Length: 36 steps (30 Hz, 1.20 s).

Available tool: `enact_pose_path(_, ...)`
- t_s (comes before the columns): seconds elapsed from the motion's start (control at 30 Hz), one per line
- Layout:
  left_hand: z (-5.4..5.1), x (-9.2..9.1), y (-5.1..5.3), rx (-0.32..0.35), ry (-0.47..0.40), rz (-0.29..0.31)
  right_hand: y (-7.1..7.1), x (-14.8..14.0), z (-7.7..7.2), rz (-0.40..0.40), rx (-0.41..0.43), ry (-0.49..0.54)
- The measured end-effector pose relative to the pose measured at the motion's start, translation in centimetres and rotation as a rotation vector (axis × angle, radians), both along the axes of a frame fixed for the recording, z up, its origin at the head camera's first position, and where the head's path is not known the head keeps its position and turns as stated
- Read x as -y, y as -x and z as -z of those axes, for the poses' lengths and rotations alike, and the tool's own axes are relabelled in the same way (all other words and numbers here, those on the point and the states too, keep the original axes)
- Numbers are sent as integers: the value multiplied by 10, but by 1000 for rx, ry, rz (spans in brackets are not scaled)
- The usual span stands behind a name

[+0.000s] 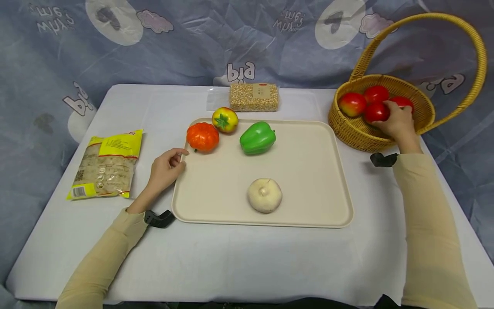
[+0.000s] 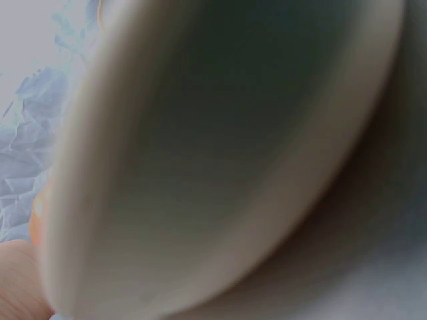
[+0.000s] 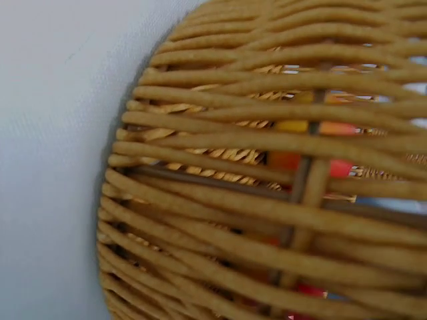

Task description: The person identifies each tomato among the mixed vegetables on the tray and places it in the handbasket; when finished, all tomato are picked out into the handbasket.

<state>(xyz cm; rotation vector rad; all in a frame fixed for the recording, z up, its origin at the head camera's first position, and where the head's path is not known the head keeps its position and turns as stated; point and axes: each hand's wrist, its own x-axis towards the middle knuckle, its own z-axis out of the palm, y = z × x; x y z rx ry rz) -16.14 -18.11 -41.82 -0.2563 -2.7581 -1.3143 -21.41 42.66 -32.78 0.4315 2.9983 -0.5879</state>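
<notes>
My right hand reaches over the near rim into the yellow wicker basket. Its thumb and fingers hold a glossy round red fruit there. Other red fruits lie around it, one shading to yellow. The right wrist view shows mostly the basket's weave, hiding the fingers. My left hand grips the left rim of the beige tray between thumb and fingers. Beside it sits an orange pumpkin. In the left wrist view a blurred pale rim hides most of that hand.
On the tray are a red-yellow fruit, a green bell pepper and a whitish round squash-like vegetable. Behind the tray lies a pack of corn kernels. A yellow-topped bag lies to the left. The basket's tall handle arches up.
</notes>
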Motion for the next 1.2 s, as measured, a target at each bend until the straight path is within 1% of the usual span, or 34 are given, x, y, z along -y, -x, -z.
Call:
enact_pose_path(0.27, 0, 1, -1, -8, 6, 2, -9, 10, -6, -23, -69, 13)
enact_pose_path(0.53, 1, 1, 0, -5, 2, 4, -19, 25, -9, -18, -205, 53)
enact_pose_path(0.7, 2, 1, 1, 1, 1, 8, -26, 41, -7, -29, -330, 88)
enact_pose_path(0.9, 1, 1, 2, 6, -5, 12, -31, 66, -9, -87, -531, 118)
enact_pose_path(1.03, 1, 1, 2, 1, -5, 15, -34, 85, -15, -116, -614, 125)
enact_pose_path(1.2, 2, 1, 1, 1, -2, 16, -35, 107, -22, -194, -694, 139)
